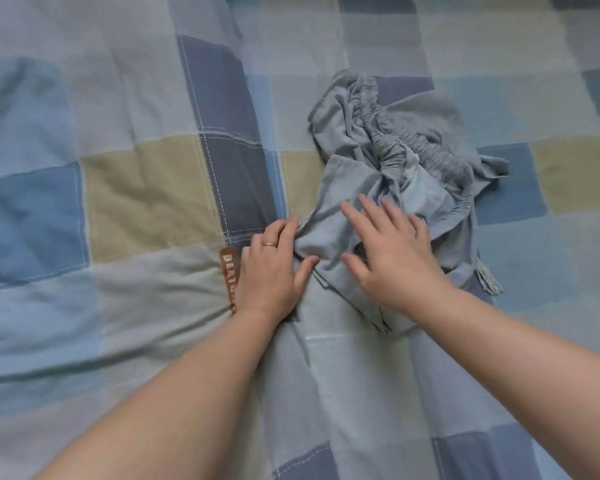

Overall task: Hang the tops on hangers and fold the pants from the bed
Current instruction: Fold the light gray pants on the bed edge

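A crumpled pair of light grey-blue pants [406, 161] with a gathered elastic waistband [430, 152] lies bunched on the checked bed cover, right of centre. My left hand [272, 268], with a ring on one finger, pinches the near left edge of the pants fabric between thumb and fingers. My right hand [388, 251] lies flat on the fabric with its fingers spread and straight, pressing it down. A folded leg end [368, 306] sticks out below my right hand.
The bed cover [118, 168] is a patchwork of blue, grey and beige squares and fills the whole view. A brown label with white letters [228, 271] lies on it just left of my left hand.
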The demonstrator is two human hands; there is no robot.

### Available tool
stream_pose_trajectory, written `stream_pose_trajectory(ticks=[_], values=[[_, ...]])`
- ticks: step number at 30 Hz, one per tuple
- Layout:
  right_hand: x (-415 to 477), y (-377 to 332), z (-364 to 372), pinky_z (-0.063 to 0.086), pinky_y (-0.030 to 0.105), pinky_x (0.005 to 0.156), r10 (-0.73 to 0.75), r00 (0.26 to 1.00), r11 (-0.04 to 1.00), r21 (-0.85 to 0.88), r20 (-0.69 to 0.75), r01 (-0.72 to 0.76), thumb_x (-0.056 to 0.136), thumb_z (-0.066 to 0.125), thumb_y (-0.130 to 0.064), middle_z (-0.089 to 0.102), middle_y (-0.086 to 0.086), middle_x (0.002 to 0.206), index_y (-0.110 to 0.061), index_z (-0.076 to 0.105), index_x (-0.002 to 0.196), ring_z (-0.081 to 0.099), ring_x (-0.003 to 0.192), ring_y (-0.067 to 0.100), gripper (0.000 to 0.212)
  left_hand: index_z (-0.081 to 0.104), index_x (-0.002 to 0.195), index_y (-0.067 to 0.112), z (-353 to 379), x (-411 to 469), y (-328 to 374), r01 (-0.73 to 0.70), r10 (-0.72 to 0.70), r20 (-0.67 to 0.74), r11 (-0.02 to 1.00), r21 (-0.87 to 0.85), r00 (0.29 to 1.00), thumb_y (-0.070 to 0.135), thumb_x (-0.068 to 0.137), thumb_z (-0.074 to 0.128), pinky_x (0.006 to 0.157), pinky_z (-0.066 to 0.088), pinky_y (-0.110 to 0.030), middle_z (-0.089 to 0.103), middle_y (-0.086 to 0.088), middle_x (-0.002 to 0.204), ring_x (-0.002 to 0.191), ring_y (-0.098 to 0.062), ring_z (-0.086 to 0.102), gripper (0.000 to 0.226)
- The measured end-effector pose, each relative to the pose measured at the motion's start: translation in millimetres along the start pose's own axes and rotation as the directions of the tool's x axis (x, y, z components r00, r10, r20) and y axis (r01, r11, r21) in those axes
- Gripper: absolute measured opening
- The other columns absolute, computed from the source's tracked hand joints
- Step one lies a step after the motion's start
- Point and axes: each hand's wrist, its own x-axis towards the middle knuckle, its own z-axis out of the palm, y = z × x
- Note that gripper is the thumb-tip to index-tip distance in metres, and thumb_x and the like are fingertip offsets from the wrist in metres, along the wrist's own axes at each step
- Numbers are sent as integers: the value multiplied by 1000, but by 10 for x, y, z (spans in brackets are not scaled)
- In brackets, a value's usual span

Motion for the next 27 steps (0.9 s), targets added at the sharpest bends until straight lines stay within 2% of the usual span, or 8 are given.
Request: stream_pose_trajectory(ticks=[4, 6, 8, 10, 12, 19, 24, 27], values=[[520, 3, 66, 4, 61, 119, -65, 998, 997, -52, 12, 65, 95, 55, -44, -2, -3, 169, -42, 8, 157, -5, 154, 28, 78, 50, 142, 15, 207, 44, -9, -7, 16, -87, 994, 107, 996, 56, 91, 49, 81, 43, -43, 53, -6, 139, 103, -31, 55, 66], [739, 1, 64, -1, 63, 118, -88, 996, 989, -116, 20, 89, 94, 57, -42, -2, -1, 169, -44, 13, 156, -5, 154, 30, 76, 54, 138, 14, 245, 52, -25, -27, 45, -131, 990, 140, 990, 55, 90, 50, 77, 44, -41, 56, -5, 135, 97, -30, 56, 63], [905, -33, 79, -5, 64, 117, -97, 995, 982, -161, 32, 101, 92, 59, -40, 6, 2, 169, -41, 32, 149, 0, 154, 30, 63, 56, 135, 15, 280, 69, -40, -32, 58, -153, 986, 164, 987, 56, 90, 49, 76, 42, -40, 56, -3, 134, 95, -28, 55, 61], [994, -75, 113, -4, 64, 117, -92, 996, 988, -123, -16, 89, 91, 60, -35, 20, 4, 165, -30, 52, 131, 12, 153, 29, 41, 56, 135, 16, 307, 72, -43, -33, 62, -150, 982, 187, 987, 57, 90, 48, 76, 39, -39, 56, -2, 135, 96, -27, 55, 61], [1001, -94, 149, -1, 60, 118, -86, 993, 993, -85, -80, 79, 91, 58, -29, 35, 3, 157, -21, 60, 117, 22, 149, 27, 27, 56, 134, 17, 304, 80, -47, -38, 67, -144, 981, 192, 987, 57, 90, 45, 76, 38, -39, 56, -1, 135, 96, -27, 55, 61], [739, 27, 248, 1, 52, 119, -57, 973, 998, -14, -222, 55, 92, 54, -25, 57, -4, 131, -18, 62, 102, 39, 139, 19, 15, 56, 130, 18, 288, 99, -53, -30, 58, -133, 979, 202, 989, 57, 91, 40, 78, 36, -40, 54, -3, 133, 97, -29, 54, 57], [231, 143, 294, 8, 55, 118, 74, 968, 996, 73, -240, -58, 93, 53, -23, 57, -2, 117, -18, 61, 103, 45, 127, 20, 13, 55, 117, 22, 233, 118, -44, -32, 51, -78, 973, 229, 996, 44, 92, 52, 82, 34, -43, 49, -5, 134, 101, -32, 49, 33], [-184, 188, 287, 10, 55, 118, 80, 959, 994, 97, -273, -55, 92, 56, -24, 57, -3, 108, -21, 59, 96, 49, 120, 20, 5, 57, 113, 19, 203, 58, -13, -70, 85, -50, 967, 243, 995, 33, 93, 54, 84, 31, -44, 48, -9, 136, 106, -35, 47, 24]])
